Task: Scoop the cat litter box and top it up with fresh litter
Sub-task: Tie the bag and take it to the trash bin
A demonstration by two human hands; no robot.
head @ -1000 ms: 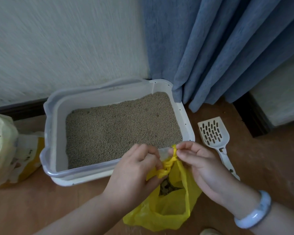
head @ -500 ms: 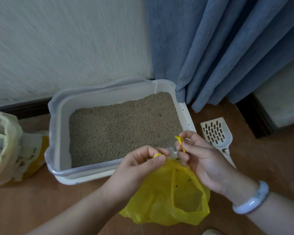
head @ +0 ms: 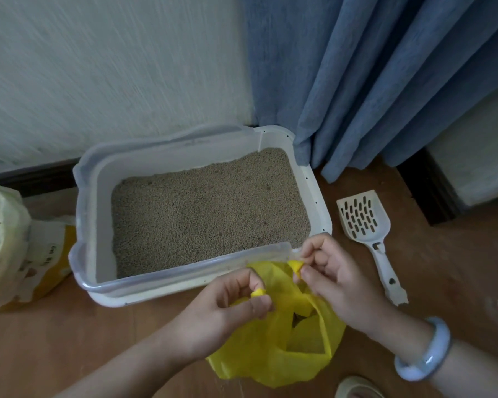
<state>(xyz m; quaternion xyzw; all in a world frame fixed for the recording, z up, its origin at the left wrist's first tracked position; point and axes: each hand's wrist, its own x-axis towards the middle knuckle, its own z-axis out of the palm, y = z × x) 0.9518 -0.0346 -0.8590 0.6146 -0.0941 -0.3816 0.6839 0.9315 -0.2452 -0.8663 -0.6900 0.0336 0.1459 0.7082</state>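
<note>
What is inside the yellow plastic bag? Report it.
Inside the yellow plastic bag only a small dark patch shows; the bag's own folds cover the rest.

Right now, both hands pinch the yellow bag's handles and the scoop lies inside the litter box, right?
No. The head view shows the scoop on the floor beside the litter box, not inside it. The left hand and right hand do pinch the handles of the yellow bag.

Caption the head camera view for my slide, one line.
Left hand and right hand each pinch a handle of the yellow bag before the litter box; scoop lies on the floor.
</note>
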